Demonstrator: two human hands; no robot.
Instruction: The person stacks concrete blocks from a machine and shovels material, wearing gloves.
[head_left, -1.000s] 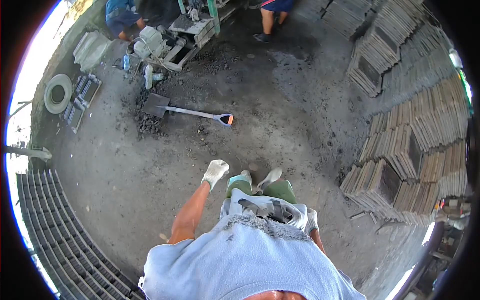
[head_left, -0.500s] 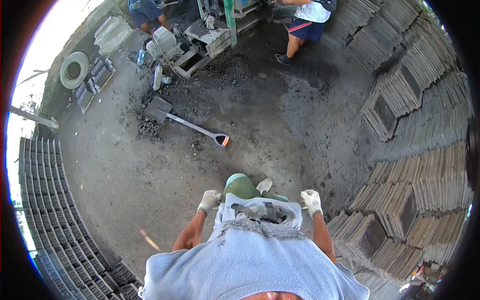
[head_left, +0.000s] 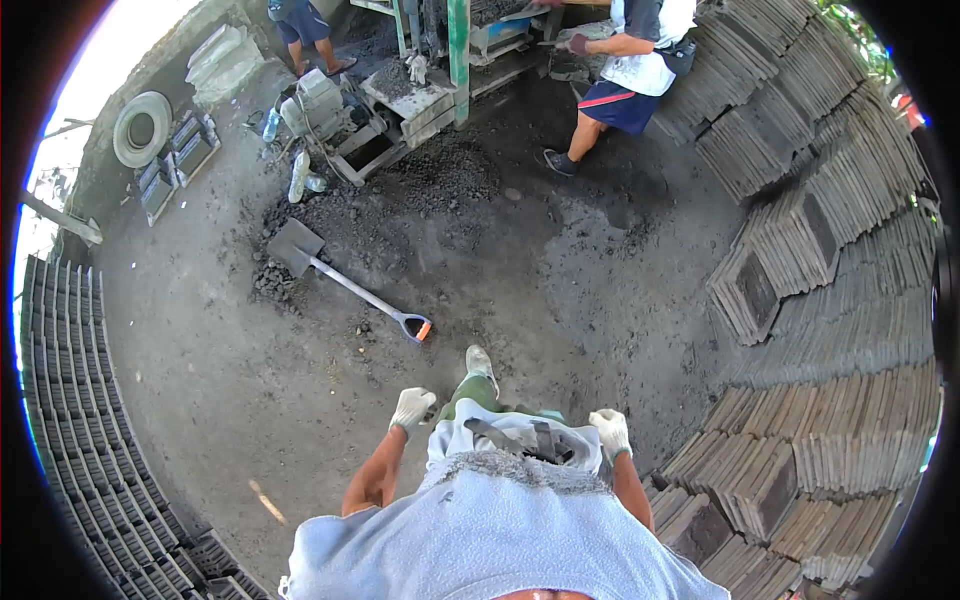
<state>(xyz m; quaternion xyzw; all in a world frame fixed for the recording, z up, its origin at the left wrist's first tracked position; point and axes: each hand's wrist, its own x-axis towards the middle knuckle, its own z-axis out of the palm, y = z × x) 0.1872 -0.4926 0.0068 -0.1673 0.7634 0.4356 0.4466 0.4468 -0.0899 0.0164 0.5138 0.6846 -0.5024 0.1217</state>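
My left hand [head_left: 413, 408], in a whitish work glove, hangs beside my waist with its fingers curled in. On the other side my right hand [head_left: 610, 432], gloved the same way, is also curled closed. Nothing shows in either hand. Between them are my light blue shirt [head_left: 530, 530] and green trousers [head_left: 470, 393], with one pale boot [head_left: 480, 362] stepping out in front. Ahead on the floor lies a shovel [head_left: 355, 287] with a grey blade and an orange-marked grip, apart from both hands.
Tall stacks of flat boards [head_left: 775, 250] line the right side. A slatted rack [head_left: 80, 390] curves along the left. A co-worker [head_left: 640, 75] stands by a green-framed machine [head_left: 459, 60]; another person [head_left: 303, 30] stands behind a motor [head_left: 315, 100]. Dark gravel [head_left: 440, 185] and a tire [head_left: 142, 130] lie ahead.
My view has moved forward, and the boot now reaches further ahead. The shovel appears lower and further left. More of the co-worker shows, with an arm stretched toward the machine. Both my hands stay closed.
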